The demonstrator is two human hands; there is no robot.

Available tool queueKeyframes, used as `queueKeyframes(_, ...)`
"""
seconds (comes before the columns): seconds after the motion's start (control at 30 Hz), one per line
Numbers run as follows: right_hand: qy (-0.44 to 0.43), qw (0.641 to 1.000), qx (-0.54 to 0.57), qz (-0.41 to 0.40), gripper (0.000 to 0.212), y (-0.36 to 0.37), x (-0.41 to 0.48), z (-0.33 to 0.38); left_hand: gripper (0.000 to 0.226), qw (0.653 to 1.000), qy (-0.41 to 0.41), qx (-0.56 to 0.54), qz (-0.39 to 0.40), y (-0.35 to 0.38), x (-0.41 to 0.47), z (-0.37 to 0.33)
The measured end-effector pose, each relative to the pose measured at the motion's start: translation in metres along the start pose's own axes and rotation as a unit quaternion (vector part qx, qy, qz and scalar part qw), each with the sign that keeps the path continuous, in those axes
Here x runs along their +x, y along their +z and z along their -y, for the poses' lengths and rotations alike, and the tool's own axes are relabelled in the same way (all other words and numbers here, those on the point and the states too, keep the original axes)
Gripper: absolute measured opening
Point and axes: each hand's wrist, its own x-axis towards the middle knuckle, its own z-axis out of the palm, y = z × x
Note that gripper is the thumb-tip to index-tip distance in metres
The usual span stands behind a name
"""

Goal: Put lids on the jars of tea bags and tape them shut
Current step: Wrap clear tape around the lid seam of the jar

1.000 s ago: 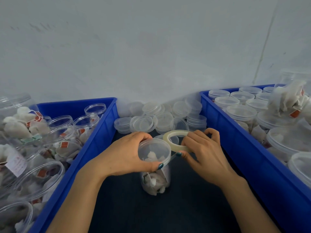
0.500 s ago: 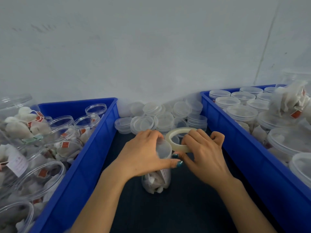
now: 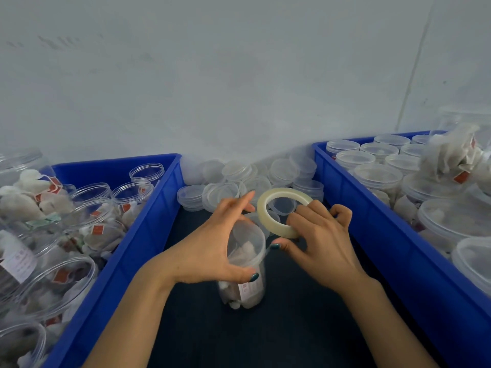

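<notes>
Jar of tea bags (image 3: 243,285) upright on dark worktop (image 3: 265,335), centre of view, in the gap between two blue bins. Clear lid (image 3: 249,235) seated on top, red-tagged bags visible through the wall. Left hand (image 3: 212,251) arched round upper part of jar: thumb against the near wall, fingers curved over the far side of the lid, index finger raised. Right hand (image 3: 321,245) just beside, to the right, clamped on tape roll (image 3: 265,219), fingers curled over the ring, thumb stretched toward the lid rim. Roll tilted, held at lid height, its low edge close to the jar top. Cannot tell whether a strip runs from roll to jar; too faint. Hands close together, not touching. Left bin (image 3: 138,235) packed with open jars (image 3: 90,208) of tea bags, mouths uncovered. Right bin (image 3: 385,235) filled with lidded jars (image 3: 377,176), loose tea bags heaped at its far right. Beyond the hands, pile of spare lids (image 3: 265,176) on the worktop between the bins. Behind everything, plain pale wall (image 3: 239,75).
</notes>
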Motion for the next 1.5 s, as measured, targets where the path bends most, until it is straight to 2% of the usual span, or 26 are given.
queueKeyframes(0.13, 0.015, 1.0, -0.013, 0.005, 0.047, 0.001, 0.001, 0.001, 0.113, 0.999, -0.004, 0.031, -0.019, 0.005, 0.004, -0.008)
queueKeyframes(0.33, 0.022, 1.0, -0.001, 0.017, 0.038, 0.0, 0.0, 0.001, 0.095, 0.988, 0.021, 0.052, -0.14, 0.024, 0.008, -0.018)
queueKeyframes(0.43, 0.015, 0.999, 0.007, 0.027, 0.038, -0.003, 0.001, 0.0, 0.085, 0.984, 0.029, 0.083, -0.155, 0.019, 0.007, -0.015)
queueKeyframes(0.6, 0.003, 0.999, 0.016, 0.037, 0.013, -0.006, 0.0, 0.005, 0.093, 0.988, 0.013, 0.068, -0.141, 0.015, -0.001, -0.012)
queueKeyframes(0.73, 0.018, 0.999, 0.008, 0.033, 0.026, -0.005, 0.001, 0.013, 0.082, 0.986, 0.011, 0.073, -0.151, 0.022, -0.005, -0.017)
queueKeyframes(0.9, 0.043, 0.999, -0.016, 0.027, 0.006, 0.001, -0.001, 0.022, 0.075, 0.973, -0.014, 0.091, -0.212, 0.036, -0.002, -0.019)
queueKeyframes(1.0, 0.055, 0.998, -0.013, 0.03, 0.006, 0.003, -0.002, 0.022, 0.072, 0.963, -0.035, 0.125, -0.238, 0.037, 0.01, -0.021)
queueKeyframes(1.07, 0.062, 0.998, -0.005, 0.026, 0.015, 0.003, -0.001, 0.024, 0.061, 0.959, -0.034, 0.133, -0.247, 0.036, 0.013, -0.021)
queueKeyframes(1.13, 0.069, 0.997, -0.01, 0.02, 0.014, 0.005, 0.0, 0.029, 0.051, 0.959, -0.028, 0.128, -0.25, 0.038, 0.012, -0.017)
queueKeyframes(1.37, 0.179, 0.98, -0.076, 0.029, 0.01, 0.017, 0.004, 0.055, 0.048, 0.959, -0.032, 0.108, -0.258, 0.034, 0.016, -0.018)
queueKeyframes(1.5, 0.207, 0.973, -0.096, 0.031, 0.019, 0.025, 0.014, 0.057, 0.043, 0.962, -0.044, 0.097, -0.253, 0.032, 0.016, -0.017)
